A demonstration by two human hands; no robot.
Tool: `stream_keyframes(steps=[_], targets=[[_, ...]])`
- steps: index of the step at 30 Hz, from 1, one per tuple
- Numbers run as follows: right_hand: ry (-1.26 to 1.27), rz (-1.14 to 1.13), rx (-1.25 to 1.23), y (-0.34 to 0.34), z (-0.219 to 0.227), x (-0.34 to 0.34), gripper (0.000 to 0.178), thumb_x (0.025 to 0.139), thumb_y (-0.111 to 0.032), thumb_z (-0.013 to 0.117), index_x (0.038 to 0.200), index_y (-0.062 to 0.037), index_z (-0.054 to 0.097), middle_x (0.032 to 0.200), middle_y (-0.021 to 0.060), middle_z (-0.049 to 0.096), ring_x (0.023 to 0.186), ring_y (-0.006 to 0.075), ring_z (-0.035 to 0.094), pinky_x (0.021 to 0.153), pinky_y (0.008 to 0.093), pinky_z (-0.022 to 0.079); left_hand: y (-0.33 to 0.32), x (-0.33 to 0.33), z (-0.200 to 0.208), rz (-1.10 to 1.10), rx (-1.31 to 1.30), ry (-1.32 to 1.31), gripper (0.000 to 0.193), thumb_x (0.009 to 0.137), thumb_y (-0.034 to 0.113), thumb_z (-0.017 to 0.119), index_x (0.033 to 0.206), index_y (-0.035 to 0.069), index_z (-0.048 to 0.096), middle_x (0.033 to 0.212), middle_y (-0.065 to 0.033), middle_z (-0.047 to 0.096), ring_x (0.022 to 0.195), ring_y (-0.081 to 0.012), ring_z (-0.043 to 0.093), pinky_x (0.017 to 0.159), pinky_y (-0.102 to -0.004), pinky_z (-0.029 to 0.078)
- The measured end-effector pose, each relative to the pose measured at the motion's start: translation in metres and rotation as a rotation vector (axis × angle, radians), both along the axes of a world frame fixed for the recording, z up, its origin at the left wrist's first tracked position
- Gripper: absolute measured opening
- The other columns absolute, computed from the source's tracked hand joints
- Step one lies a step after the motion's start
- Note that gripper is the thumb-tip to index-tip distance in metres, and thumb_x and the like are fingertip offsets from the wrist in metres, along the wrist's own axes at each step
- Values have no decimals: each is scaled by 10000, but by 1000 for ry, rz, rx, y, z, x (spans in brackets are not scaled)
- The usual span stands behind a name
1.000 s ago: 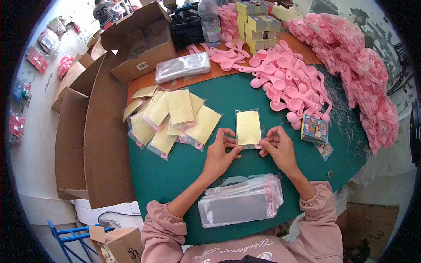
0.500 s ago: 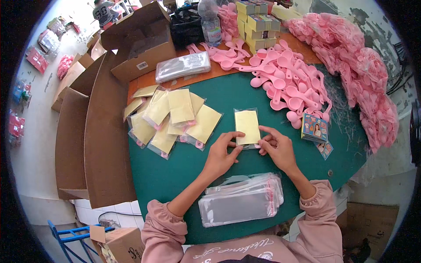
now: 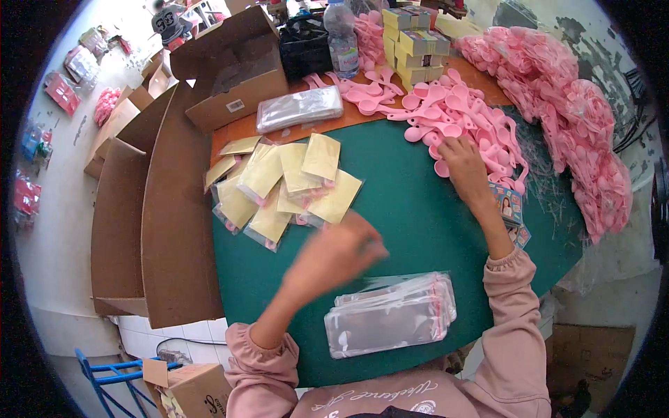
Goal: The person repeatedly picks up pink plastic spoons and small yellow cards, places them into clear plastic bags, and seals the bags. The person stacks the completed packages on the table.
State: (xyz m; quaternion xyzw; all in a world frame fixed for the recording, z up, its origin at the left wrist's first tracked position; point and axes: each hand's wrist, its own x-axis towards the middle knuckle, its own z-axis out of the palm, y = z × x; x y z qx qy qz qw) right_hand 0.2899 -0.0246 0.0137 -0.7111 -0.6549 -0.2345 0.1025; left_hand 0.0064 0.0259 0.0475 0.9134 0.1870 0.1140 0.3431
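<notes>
My right hand [image 3: 463, 166] is at the near left edge of the heap of pink measuring spoons [image 3: 491, 143], its fingers bent and closed on a pink spoon that they partly cover. My left hand [image 3: 334, 254] is smeared by motion over the green tabletop, between the filled packets and the clear bags; its finger pose and any contents cannot be made out. To its far left lies a pile of filled clear packets [image 3: 262, 173] with pale yellow cards and pink pieces inside. Nearest me is a stack of clear plastic bags [image 3: 387, 322] with a reddish strip.
Small printed cards [image 3: 507, 204] lie beside my right wrist. Farther back are a bundle of clear bags [image 3: 300, 109], a water bottle [image 3: 341, 42], stacked card bundles [image 3: 418, 49] and bagged pink spoons [image 3: 585, 125]. Open cardboard boxes [image 3: 180, 230] line the left edge.
The yellow-card packet between my hands has left that spot; another packet now lies atop the far-left pile. My right hand moved out to the spoons. My left hand moved slightly left and nearer.
</notes>
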Motion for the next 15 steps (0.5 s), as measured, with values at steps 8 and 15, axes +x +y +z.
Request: stream_keyframes(steps=[8,15], targets=[[956,-127,425,-28,38,-13,113,843,-18,454,935,-33,518,907,77,562,784,155,554,699,280,457,-54,20,-34,-294,-122,100,282,721,225,664,902,63,521,871,-108,537,763,-302,585,653,-378,474],[1643,224,590,-50,40,-27,149,883,-71,465,1021,-29,499,856,48,557,707,87,522,585,183,406,-37,24,-27,-266,-570,73,166,760,121,640,893,47,574,786,-71,637,704,-169,624,644,-282,493]])
